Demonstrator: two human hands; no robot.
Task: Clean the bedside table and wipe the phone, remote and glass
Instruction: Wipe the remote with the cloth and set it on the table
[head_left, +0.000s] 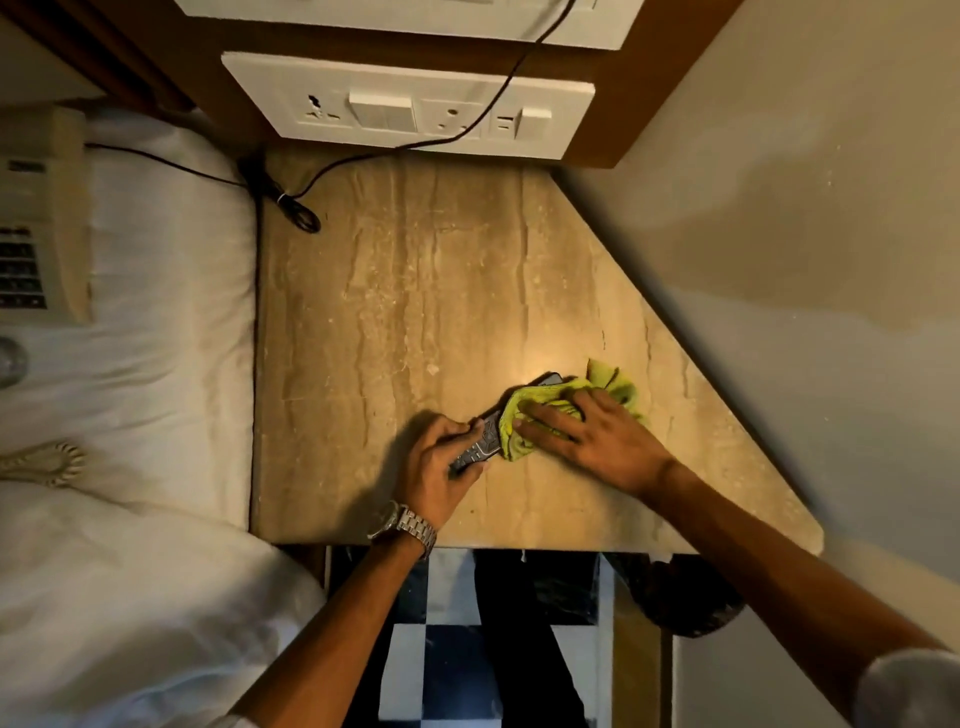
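Remote lies near the front edge of the desk, toward its slanted right edge, one end in the left hand and the other buried under a yellow-green cloth. The left fingers are clamped along its sides, wrist low and close to the front edge, a metal watch on it. The right hand lies flat on the cloth, fingers together and pointing left, forearm reaching in from the front right. To wipe well, I judge the left grip should stay firm while the right hand presses the cloth along the length, over buttons and edges, then the grip moves to expose the held end. The phone and glass sit on the bed, well apart.
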